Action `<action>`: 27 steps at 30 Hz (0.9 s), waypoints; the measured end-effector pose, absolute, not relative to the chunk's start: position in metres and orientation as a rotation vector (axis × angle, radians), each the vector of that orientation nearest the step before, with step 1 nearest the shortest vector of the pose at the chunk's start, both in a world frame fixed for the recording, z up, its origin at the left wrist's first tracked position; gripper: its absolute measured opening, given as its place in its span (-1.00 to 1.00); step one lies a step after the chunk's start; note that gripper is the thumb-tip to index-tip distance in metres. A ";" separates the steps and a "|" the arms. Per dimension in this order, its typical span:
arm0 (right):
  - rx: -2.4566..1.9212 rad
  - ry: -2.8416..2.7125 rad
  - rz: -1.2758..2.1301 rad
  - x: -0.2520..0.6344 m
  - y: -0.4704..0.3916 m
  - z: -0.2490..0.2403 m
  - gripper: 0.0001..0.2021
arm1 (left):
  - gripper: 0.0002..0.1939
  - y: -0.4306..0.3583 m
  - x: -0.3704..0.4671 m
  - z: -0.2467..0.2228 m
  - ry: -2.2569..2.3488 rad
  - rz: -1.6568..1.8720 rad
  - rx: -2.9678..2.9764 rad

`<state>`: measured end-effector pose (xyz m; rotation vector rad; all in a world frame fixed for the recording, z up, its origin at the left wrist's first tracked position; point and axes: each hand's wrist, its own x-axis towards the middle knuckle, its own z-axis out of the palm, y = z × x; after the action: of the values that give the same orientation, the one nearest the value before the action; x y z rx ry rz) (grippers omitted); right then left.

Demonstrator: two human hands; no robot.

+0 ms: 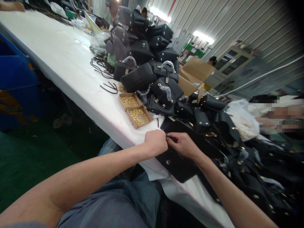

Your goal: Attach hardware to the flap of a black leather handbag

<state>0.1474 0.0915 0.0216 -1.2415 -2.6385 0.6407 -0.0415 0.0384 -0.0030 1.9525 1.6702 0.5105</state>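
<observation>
While left fingers (163, 143) clench black bag (177, 166), right fingers (177, 136) pinch it.

The single view looks from the person's own head, above the near edge of the desk (54, 41), facing forward and down — close enough that the left hand (155, 143) and right hand (184, 144), at the desk's edge, sit near mid-frame, with the lap (142, 196) below them on the near side of the desk. It is wide and rolled, so the desk slants from upper left to lower right — and it reaches past the desk's far side to a cabinet (229, 63) and the ribbed ceiling (213, 15).
</observation>
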 end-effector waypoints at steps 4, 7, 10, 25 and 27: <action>-1.218 -2.657 0.562 0.151 0.089 0.023 -0.75 | -0.70 0.048 -0.046 -0.010 1.625 0.545 2.095; -1.212 -2.650 0.566 0.154 0.087 0.021 -0.75 | -0.72 0.048 -0.050 -0.018 1.556 0.570 2.212; -1.230 -2.633 0.582 0.156 0.086 0.019 -0.70 | -0.75 0.049 -0.052 -0.023 1.499 0.585 2.287; -1.322 -2.481 0.715 0.156 0.085 0.011 -0.67 | -0.78 0.063 -0.053 -0.027 1.534 0.692 2.286; -1.386 -2.389 0.768 0.156 0.086 0.007 -0.68 | -0.77 0.066 -0.054 -0.024 1.546 0.677 2.279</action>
<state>0.1556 0.0856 0.0065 -1.3858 -2.3885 0.7685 -0.0541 0.0660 -0.0235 2.2786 1.5456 0.6770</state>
